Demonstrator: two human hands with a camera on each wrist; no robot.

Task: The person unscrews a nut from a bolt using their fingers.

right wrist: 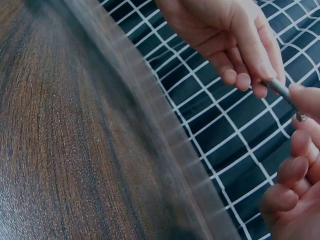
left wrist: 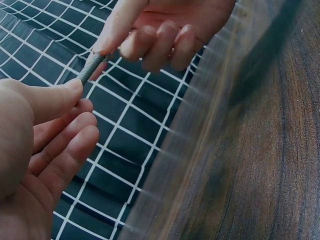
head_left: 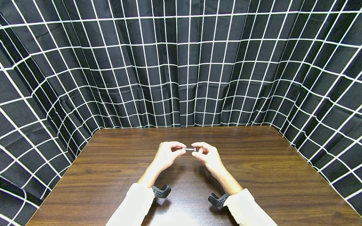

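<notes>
A slim metal bolt is held level above the table, its threaded shank plain in the left wrist view. My left hand pinches one end between thumb and index finger. At the other end is the bolt's head. My right hand has its thumb and index fingertip on either side of that head, with a small gap showing in the head view. The other right fingers are loosely bent. Fingertips hide both ends of the bolt in part.
Beneath the hands lies a brown wood-grain table. A black curtain with a white grid surrounds its back and sides. Dark wrist bands sit at both white sleeves.
</notes>
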